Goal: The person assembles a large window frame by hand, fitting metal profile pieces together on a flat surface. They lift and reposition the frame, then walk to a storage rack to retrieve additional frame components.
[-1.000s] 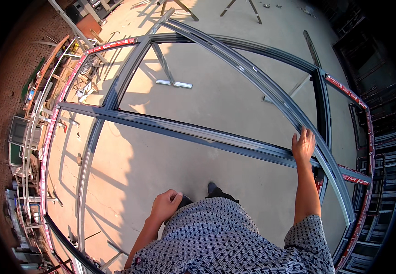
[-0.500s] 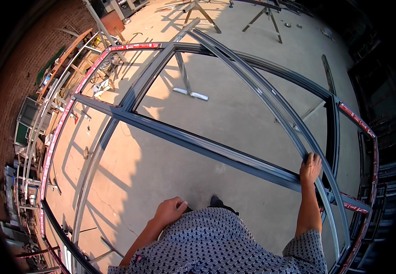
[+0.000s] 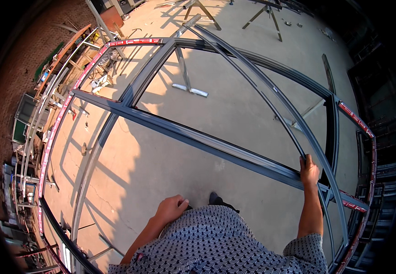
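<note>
Apparent step: handling the thin dark strip (image 3: 281, 118). The right hand (image 3: 309, 173) grips it, slanted over the grey frame (image 3: 207, 143); left hand (image 3: 170, 209) fingers curl, contents unclear. Shifting it would call for steady hold.

No word or number can be read clearly. Red film strips (image 3: 136, 41) with small white printing (image 3: 354, 206), too blurred, cover parts of the outer frame (image 3: 275, 67): beyond the grey crossbar (image 3: 184, 133) and at its right end.
</note>
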Demonstrator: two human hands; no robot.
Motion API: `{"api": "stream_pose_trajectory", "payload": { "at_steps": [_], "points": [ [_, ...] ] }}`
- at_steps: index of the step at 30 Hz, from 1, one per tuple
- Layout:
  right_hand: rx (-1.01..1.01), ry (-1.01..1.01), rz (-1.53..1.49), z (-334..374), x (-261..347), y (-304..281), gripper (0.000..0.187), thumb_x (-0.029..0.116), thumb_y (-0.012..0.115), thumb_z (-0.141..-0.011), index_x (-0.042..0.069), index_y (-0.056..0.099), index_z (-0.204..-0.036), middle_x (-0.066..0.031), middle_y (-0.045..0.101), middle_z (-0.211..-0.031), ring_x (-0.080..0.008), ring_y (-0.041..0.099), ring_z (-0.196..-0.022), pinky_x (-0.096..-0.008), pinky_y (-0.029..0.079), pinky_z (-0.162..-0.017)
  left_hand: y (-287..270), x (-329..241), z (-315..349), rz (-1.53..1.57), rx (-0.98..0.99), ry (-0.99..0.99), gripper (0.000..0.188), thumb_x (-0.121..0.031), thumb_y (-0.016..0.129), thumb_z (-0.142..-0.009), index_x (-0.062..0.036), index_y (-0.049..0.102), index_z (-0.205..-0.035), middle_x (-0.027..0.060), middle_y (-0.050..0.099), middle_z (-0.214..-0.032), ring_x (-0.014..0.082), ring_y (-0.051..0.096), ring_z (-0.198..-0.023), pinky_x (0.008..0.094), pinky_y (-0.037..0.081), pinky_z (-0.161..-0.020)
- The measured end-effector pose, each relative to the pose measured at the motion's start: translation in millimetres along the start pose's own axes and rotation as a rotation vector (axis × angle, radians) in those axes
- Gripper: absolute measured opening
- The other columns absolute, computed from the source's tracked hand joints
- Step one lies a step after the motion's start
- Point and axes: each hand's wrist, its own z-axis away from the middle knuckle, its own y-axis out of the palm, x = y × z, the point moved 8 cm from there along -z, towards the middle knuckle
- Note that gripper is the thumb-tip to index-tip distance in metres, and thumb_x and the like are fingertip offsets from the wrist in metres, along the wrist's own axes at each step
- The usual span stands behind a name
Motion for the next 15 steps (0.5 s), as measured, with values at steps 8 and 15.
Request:
{"api": "stream_pose_trajectory", "payload": {
  "at_steps": [8, 15],
  "points": [
    [0.048, -0.002, -0.005, 14.5, 10.2, -7.4, 0.03, 0.041, 0.062, -0.107, 0.013, 0.055, -0.114, -0.02, 0.074, -0.092, -0.0475, 0.072, -0.085, -0.0563, 0.057, -0.072, 9.4, -0.4, 5.6, -0.009, -0.001, 0.002, 0.043, -0.045, 0.063, -0.101, -0.0036, 0.074, -0.101, 0.0174, 0.077, -0.094, 0.035, 0.074, -0.089, 0.0452, 0.056, -0.079],
    [-0.06, -0.104, -0.009, 33.9, 31.0, -18.9, 0.027, 0.034, 0.068, -0.104, 0.011, 0.057, -0.112, -0.0168, 0.073, -0.09, -0.0433, 0.073, -0.083, -0.051, 0.059, -0.07, 11.6, 0.0, 6.9, 0.005, 0.032, -0.035, 0.043, -0.045, 0.064, -0.102, -0.0031, 0.074, -0.106, 0.019, 0.077, -0.097, 0.0363, 0.074, -0.09, 0.0452, 0.057, -0.079]
  ]
}}
